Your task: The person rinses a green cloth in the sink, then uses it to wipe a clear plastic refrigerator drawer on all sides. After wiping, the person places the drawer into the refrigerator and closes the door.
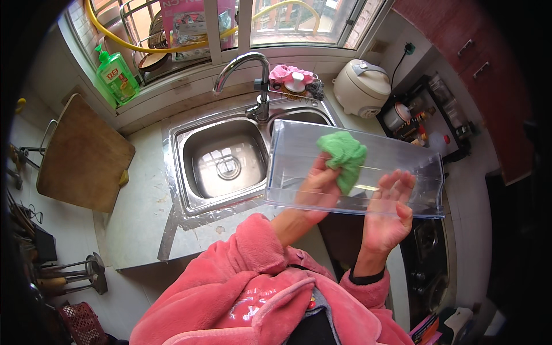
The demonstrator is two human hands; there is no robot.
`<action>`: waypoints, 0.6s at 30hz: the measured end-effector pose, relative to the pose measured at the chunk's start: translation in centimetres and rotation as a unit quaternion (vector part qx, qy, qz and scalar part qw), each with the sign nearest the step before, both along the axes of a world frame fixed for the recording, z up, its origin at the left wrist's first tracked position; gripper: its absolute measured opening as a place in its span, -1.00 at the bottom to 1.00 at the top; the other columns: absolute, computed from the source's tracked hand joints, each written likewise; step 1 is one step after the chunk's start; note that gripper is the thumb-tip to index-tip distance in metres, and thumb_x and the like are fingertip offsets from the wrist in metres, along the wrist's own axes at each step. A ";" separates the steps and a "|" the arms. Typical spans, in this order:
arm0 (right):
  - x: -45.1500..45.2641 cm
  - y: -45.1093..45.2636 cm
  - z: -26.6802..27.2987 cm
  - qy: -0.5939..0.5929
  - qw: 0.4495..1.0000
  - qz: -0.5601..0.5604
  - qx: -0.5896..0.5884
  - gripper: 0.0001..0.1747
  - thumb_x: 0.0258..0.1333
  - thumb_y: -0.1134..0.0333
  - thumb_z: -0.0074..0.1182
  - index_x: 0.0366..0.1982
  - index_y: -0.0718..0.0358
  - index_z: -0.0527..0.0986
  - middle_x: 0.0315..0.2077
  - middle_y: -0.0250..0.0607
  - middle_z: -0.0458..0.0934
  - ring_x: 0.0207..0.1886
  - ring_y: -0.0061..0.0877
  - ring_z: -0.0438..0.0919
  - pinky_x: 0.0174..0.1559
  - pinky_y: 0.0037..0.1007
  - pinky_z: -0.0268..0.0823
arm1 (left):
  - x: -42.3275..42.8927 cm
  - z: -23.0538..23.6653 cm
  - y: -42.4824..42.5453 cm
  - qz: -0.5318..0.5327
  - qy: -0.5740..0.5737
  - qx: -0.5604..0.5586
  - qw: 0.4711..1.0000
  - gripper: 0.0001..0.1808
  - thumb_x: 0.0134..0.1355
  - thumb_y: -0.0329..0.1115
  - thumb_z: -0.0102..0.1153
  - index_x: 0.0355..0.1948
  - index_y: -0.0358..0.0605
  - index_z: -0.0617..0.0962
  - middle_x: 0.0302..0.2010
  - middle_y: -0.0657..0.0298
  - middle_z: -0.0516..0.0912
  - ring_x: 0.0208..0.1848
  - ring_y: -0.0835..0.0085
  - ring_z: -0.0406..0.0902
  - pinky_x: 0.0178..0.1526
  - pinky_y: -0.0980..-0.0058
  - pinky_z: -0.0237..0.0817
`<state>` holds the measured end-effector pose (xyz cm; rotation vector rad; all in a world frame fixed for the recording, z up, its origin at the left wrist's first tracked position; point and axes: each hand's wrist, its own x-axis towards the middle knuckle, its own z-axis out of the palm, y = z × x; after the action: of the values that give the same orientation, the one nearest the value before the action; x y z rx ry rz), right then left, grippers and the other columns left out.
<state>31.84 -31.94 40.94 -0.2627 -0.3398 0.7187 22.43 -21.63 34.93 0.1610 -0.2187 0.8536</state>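
A clear plastic drawer [297,168], looking like a refrigerator bin, is held tilted in front of me, overlapping the right side of the sink. My left hand [319,185] grips a crumpled green cloth [343,153] against the drawer; I cannot tell which side of the plastic wall the cloth is on. Palm up, my right hand [386,211] supports the drawer near its right end, with its fingers seen through the plastic and its thumb by the lower edge.
A steel sink [226,157] with a curved faucet [263,86] lies ahead. Green soap bottle [116,77] and wooden cutting board [84,153] are at left. A rice cooker [362,88] and a rack of jars [424,116] stand at right, with a gas stove [427,258] nearer me.
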 end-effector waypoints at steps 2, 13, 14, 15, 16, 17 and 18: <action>0.5 -0.2 0.0 -0.002 1.000 -0.012 -0.003 -0.25 -0.15 0.60 0.05 0.23 0.27 0.34 0.19 -0.25 0.46 0.35 -0.32 0.32 0.48 -0.22 0.03 | -0.7 -0.2 1.0 0.017 -0.005 -0.030 0.999 -0.47 0.35 -0.57 0.02 0.32 0.06 0.39 0.30 0.23 0.45 0.37 0.29 0.35 0.46 0.24 0.11; 2.6 -0.3 -0.4 0.041 0.999 -0.007 -0.013 -0.26 -0.18 0.64 0.04 0.20 0.29 0.37 0.17 -0.22 0.46 0.33 -0.25 0.31 0.48 -0.16 0.03 | -1.9 -1.3 2.6 0.022 -0.080 -0.075 0.994 -0.41 0.37 -0.62 -0.08 0.37 0.14 0.37 0.35 0.20 0.38 0.41 0.22 0.28 0.47 0.24 0.10; 2.6 -0.2 -0.5 0.038 0.999 -0.001 -0.009 -0.26 -0.18 0.64 0.04 0.20 0.29 0.37 0.17 -0.22 0.47 0.32 -0.25 0.31 0.48 -0.16 0.03 | -2.0 -1.5 2.8 0.020 -0.073 -0.092 0.993 -0.41 0.37 -0.63 -0.08 0.36 0.14 0.38 0.34 0.20 0.39 0.41 0.23 0.28 0.47 0.24 0.11; 2.5 -0.1 -0.6 0.032 0.999 0.000 -0.009 -0.27 -0.19 0.63 0.05 0.19 0.30 0.37 0.16 -0.22 0.47 0.32 -0.24 0.31 0.47 -0.16 0.03 | -2.0 -1.6 2.9 0.018 -0.053 -0.118 0.991 -0.41 0.36 -0.63 -0.07 0.35 0.13 0.38 0.34 0.21 0.40 0.41 0.23 0.29 0.47 0.25 0.11; 2.4 0.0 -0.7 0.023 1.000 -0.003 -0.012 -0.27 -0.19 0.63 0.05 0.19 0.30 0.38 0.15 -0.22 0.48 0.32 -0.23 0.31 0.47 -0.16 0.04 | -2.1 -1.8 2.9 0.025 -0.066 -0.116 0.991 -0.46 0.36 -0.62 -0.07 0.31 0.08 0.41 0.33 0.18 0.40 0.41 0.21 0.29 0.48 0.21 0.10; 2.4 0.2 -0.7 0.032 0.999 0.003 -0.010 -0.27 -0.19 0.63 0.05 0.18 0.30 0.38 0.15 -0.20 0.47 0.31 -0.21 0.31 0.47 -0.16 0.05 | -2.2 -1.9 3.0 0.031 -0.066 -0.122 0.990 -0.51 0.37 -0.62 -0.07 0.28 0.02 0.44 0.32 0.16 0.41 0.40 0.20 0.29 0.49 0.17 0.08; 2.2 0.3 -0.6 0.039 0.999 0.005 -0.010 -0.28 -0.19 0.63 0.04 0.18 0.30 0.38 0.14 -0.19 0.46 0.31 -0.20 0.31 0.47 -0.16 0.06 | -2.3 -2.0 3.0 0.041 -0.046 -0.137 0.989 -0.55 0.37 -0.61 -0.06 0.24 -0.03 0.47 0.31 0.14 0.41 0.40 0.19 0.29 0.50 0.13 0.07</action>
<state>34.06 -31.66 40.30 -0.2513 -0.2594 0.7408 20.08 -18.61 32.98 -0.1283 -0.1802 0.9655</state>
